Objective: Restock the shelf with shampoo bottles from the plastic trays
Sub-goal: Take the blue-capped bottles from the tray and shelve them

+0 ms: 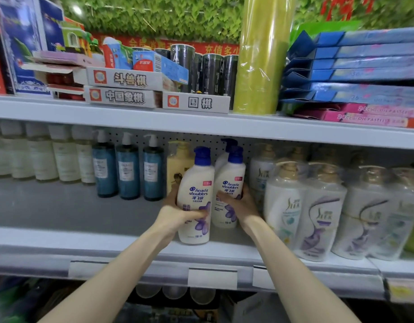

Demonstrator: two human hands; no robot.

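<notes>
Shampoo bottles (194, 199) are partly shelved: the left hand (175, 216) curls its fingers round the front one near the shelf (108, 238) edge, the right hand (242, 205) clasps its neighbour just behind, bare shelf remains leftward, and the unseen trays probably hold more.

On the middle shelf (61, 238), the left hand (175, 217) grips a white shampoo bottle (196, 183), upright near the front edge. Just right and farther back, the right hand (242, 206) holds a second matching bottle (230, 178). Three blue pump bottles (128, 169) stand to the left, wrapped white bottles (318, 210) to the right.
</notes>
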